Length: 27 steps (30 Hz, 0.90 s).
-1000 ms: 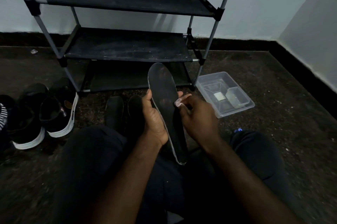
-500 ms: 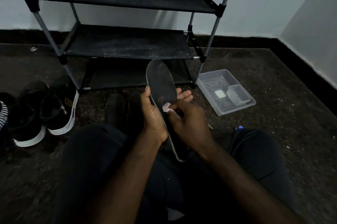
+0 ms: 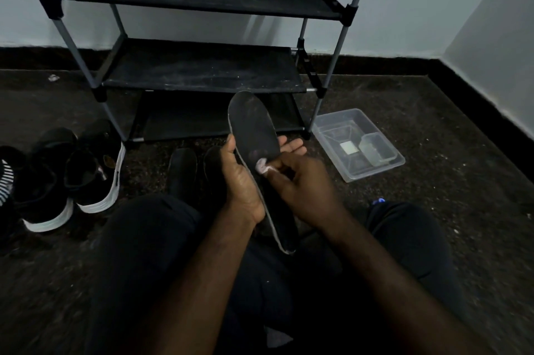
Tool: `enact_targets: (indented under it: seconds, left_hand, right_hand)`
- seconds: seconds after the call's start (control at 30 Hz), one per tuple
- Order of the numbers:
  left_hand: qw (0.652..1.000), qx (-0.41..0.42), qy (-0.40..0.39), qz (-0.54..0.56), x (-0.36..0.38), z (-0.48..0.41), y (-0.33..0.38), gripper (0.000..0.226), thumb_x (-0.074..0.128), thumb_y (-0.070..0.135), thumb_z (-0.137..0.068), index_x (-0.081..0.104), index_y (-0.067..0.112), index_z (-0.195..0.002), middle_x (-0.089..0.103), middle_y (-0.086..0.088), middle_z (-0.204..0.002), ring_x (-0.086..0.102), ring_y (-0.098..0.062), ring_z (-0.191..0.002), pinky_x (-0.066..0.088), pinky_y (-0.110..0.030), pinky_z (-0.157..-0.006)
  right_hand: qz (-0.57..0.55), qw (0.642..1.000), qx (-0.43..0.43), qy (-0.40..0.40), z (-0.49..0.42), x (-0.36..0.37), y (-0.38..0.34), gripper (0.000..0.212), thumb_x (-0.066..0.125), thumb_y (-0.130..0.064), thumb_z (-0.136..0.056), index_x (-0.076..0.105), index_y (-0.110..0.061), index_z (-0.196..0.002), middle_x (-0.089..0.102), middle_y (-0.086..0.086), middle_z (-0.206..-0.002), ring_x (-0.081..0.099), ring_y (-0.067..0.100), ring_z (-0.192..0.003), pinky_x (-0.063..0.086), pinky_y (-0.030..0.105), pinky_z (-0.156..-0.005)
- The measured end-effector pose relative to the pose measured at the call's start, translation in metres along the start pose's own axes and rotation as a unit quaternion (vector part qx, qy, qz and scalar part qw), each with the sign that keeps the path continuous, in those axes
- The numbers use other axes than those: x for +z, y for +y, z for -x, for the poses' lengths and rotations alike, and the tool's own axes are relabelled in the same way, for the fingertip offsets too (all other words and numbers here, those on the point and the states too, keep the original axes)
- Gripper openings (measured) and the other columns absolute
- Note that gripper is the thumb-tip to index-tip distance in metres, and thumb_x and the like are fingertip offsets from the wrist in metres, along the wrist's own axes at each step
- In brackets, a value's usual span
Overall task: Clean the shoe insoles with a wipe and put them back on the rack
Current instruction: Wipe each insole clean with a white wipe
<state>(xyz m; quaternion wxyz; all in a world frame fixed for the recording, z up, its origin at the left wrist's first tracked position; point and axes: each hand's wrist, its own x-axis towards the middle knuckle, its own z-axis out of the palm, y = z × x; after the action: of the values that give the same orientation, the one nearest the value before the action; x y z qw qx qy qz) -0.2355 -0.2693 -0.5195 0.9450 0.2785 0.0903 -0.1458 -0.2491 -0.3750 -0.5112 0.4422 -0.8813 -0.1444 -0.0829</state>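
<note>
The left hand [image 3: 242, 181] grips the dark insole [image 3: 254, 126] from beneath, thumb over its edge, while the right hand [image 3: 303, 184] pinches a small wipe [image 3: 262, 166] against its surface.

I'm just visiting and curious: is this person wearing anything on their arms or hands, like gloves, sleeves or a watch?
No. The left hand and right hand are bare, without gloves; no ring or watch shows in this dim view. Both forearms are uncovered, no sleeve in sight. The trousers are dark.
</note>
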Motion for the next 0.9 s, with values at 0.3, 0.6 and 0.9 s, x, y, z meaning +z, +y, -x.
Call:
enact_targets:
  seconds: [0.3, 0.6, 0.9]
  left_hand:
    - [1.000, 0.006, 0.018, -0.003, -0.001, -0.003, -0.001, 0.095, 0.029, 0.072, -0.084, 0.048, -0.008, -0.132, 0.057, -0.035, -0.126, 0.056, -0.043, -0.122, 0.040, -0.050, -0.107]
    - [0.999, 0.036, 0.031, -0.025, -0.002, -0.001, -0.003, 0.089, 0.034, 0.067, -0.084, 0.057, -0.010, -0.121, 0.063, -0.030, -0.118, 0.062, -0.037, -0.111, 0.049, -0.042, -0.098]
    - [0.998, 0.047, 0.027, -0.039, -0.005, -0.002, -0.003, 0.081, 0.036, 0.064, -0.084, 0.066, -0.006, -0.111, 0.067, -0.024, -0.108, 0.067, -0.032, -0.101, 0.051, -0.038, -0.094]
  right_hand:
    - [0.007, 0.999, -0.026, -0.026, 0.006, 0.005, -0.003, 0.019, 0.062, -0.029, -0.092, 0.066, -0.015, -0.080, 0.069, -0.003, -0.071, 0.063, 0.011, -0.063, 0.050, 0.037, -0.060]
    - [0.049, 0.996, 0.035, 0.061, -0.009, -0.004, 0.017, 0.021, 0.059, -0.041, -0.090, 0.068, -0.022, -0.088, 0.072, -0.006, -0.083, 0.068, 0.014, -0.078, 0.054, 0.038, -0.071]
    - [0.032, 0.996, 0.046, 0.071, -0.013, -0.003, 0.013, 0.022, 0.062, -0.040, -0.089, 0.068, -0.020, -0.084, 0.072, -0.004, -0.081, 0.068, 0.012, -0.076, 0.054, 0.040, -0.069]
